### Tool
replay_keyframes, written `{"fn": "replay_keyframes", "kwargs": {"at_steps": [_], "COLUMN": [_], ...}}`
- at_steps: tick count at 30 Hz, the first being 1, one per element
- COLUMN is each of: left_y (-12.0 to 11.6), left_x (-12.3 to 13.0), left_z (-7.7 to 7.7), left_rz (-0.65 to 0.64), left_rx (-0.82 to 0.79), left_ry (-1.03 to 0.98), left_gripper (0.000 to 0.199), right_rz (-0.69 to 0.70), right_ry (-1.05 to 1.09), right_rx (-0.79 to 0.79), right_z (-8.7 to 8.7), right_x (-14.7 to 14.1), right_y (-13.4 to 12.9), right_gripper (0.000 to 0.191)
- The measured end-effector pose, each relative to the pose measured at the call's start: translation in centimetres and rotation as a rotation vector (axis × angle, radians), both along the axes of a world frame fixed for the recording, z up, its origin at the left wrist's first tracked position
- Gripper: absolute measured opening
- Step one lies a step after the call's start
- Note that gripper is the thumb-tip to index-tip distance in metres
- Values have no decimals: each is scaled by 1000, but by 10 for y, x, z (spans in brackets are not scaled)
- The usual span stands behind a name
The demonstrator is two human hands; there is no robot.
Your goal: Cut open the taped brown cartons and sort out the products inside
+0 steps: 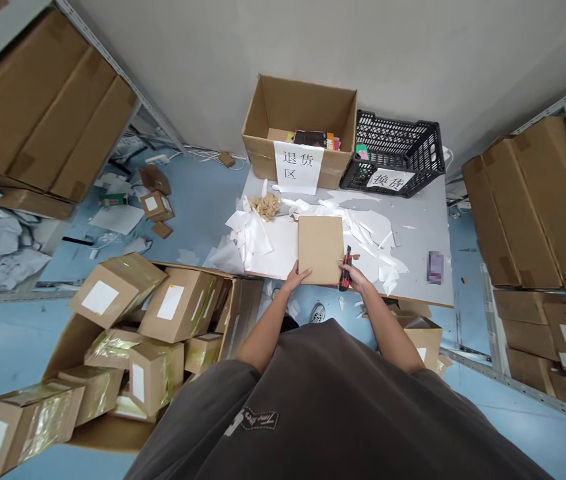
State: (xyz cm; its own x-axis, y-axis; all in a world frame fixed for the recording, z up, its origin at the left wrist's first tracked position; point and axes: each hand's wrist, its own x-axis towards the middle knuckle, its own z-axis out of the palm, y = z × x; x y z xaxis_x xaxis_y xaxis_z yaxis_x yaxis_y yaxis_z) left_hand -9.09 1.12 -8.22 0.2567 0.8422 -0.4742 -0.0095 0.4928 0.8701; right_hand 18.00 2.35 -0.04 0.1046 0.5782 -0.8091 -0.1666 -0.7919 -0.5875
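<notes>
A flat-topped brown cardboard box (320,248) is held over the front edge of the table, in the middle of the head view. My left hand (297,277) grips its lower left corner, thumb on top and fingers hidden beneath. At the lower right corner is my right hand (353,275), closed around a red and black utility knife (346,269) while its fingertips touch the side of the box. Whether the blade is out is too small to tell. Torn white paper (253,237) and crumpled brown paper (265,207) lie behind and beside the box.
On the table (417,233), an open carton (253,143) and a black plastic crate (397,143) stand along the wall. A blurred purple item (435,268) lies at right. A large carton (107,433) full of taped boxes stands at left. Shelves with cartons (527,207) flank both sides.
</notes>
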Motion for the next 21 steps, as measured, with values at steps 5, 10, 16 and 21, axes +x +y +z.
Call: {"fn": "replay_keyframes", "kwargs": {"at_steps": [5,10,16,21], "left_y": [0,-7,20,118], "left_x": [12,34,6,-11], "left_z": [-5,-16,0,45], "left_rz": [106,289,388,-118], "left_rx": [-169,-324,-195,545], "left_ry": [-224,4,297,713], "left_gripper": [73,63,55,100], "right_rz": [33,24,-56,74], "right_ry": [36,182,163,100], "right_rx": [237,360,257,231], "right_z": [44,65,35,39], "right_x": [16,-5,-34,-19], "right_y": [-1,2,-1,0], "right_gripper": [44,58,42,42]}}
